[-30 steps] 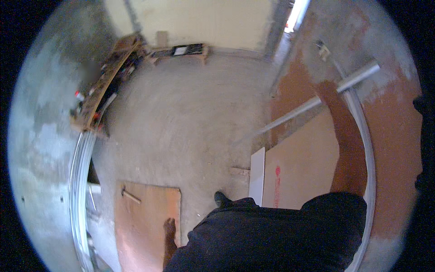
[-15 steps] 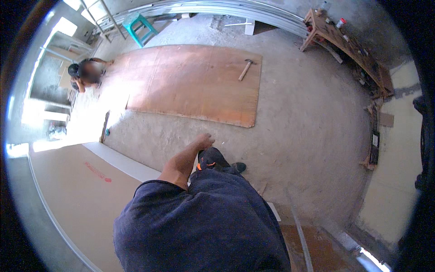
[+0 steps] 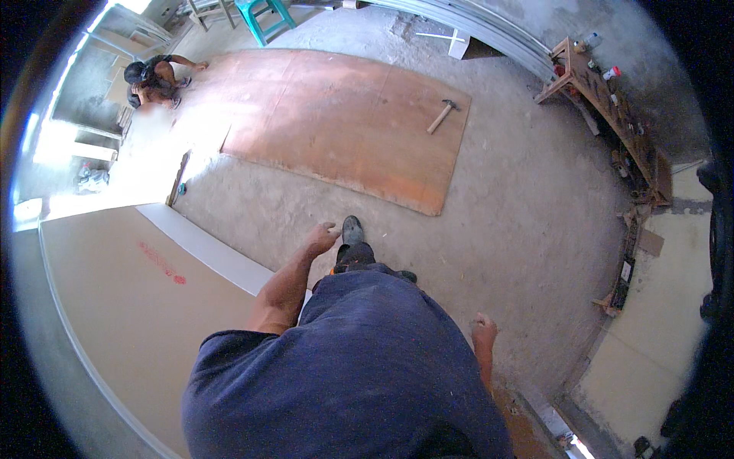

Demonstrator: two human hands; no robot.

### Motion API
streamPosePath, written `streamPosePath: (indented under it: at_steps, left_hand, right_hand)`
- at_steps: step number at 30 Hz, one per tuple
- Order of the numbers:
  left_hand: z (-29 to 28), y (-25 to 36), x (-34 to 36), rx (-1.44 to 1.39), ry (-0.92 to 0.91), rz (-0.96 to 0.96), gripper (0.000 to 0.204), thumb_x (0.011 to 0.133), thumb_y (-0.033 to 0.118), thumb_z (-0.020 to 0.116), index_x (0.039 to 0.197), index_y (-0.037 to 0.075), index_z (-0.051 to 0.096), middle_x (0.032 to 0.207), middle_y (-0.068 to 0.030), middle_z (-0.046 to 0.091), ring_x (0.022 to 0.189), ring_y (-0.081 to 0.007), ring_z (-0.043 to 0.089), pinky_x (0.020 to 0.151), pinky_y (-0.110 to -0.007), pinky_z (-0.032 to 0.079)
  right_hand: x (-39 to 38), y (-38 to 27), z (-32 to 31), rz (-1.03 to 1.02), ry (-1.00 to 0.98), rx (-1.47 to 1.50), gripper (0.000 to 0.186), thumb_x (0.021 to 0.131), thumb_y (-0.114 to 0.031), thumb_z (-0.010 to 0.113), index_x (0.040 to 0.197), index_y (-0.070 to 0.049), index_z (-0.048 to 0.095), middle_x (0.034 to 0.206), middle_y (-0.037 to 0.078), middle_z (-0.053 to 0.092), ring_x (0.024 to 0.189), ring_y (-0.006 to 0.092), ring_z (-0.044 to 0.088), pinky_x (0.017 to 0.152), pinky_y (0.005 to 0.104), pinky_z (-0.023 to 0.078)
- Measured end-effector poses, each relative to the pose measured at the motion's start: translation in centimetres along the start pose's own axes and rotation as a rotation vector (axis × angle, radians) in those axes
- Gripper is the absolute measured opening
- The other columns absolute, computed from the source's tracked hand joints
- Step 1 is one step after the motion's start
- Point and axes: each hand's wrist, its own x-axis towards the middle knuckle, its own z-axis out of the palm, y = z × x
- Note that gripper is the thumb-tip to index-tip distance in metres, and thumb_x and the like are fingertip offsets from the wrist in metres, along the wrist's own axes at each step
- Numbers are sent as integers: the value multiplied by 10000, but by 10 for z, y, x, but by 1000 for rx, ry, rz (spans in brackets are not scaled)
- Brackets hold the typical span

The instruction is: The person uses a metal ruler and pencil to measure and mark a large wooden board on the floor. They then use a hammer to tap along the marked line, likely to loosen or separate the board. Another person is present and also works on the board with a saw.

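My left hand [image 3: 323, 239] hangs in front of my left side, above the concrete floor. Its fingers are loosely apart and nothing shows in them. Low on my right, my right hand [image 3: 483, 332] is beside my dark blue shirt, fingers curled in, no object visible in it. Past my dark shoe [image 3: 352, 230] a large brown wooden sheet [image 3: 344, 115] lies flat on the floor. A hammer [image 3: 441, 116] rests on its right end, out of reach of both hands.
A pale board [image 3: 115, 283] with a red mark stands at my left. One person [image 3: 157, 83] crouches at the sheet's far left end. Behind it are a teal stool [image 3: 265, 19] and long metal profiles [image 3: 489, 27]. A cluttered wooden bench [image 3: 604, 107] stands at right.
My view has shifted forward and turned slightly. The left hand has moved left and its fingers have spread; my right hand has come into view. One shoe now shows ahead of me.
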Motion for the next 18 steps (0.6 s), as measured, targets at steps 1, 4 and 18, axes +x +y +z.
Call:
streamPosePath:
  at_steps: [1, 4, 18]
  left_hand:
    - [-12, -8, 4, -4, 34, 4, 597, 934, 411, 667, 1376, 14, 617, 1289, -285, 661, 1222, -362, 650, 1057, -444, 496]
    - [-49, -33, 21, 56, 58, -68, 595, 933, 427, 653, 1377, 33, 626, 1334, -265, 644, 1239, -383, 635, 1071, -449, 487]
    - [-128, -76, 39, -99, 202, -261, 593, 936, 439, 625, 1393, 63, 620, 1341, -264, 639, 1285, -380, 604, 1100, -440, 457]
  right_hand:
    - [8, -19, 1, 11, -32, 104, 261, 798, -76, 594, 998, -100, 761, 925, 179, 752, 875, 373, 723, 799, 456, 576]
    - [27, -66, -2, 9, -83, 174, 218, 794, -103, 632, 972, -105, 756, 928, 173, 753, 852, 365, 725, 780, 464, 575]
    - [106, -57, 17, 365, -425, 564, 497, 873, -123, 678, 1364, -163, 615, 991, 88, 708, 758, 269, 681, 640, 372, 571]
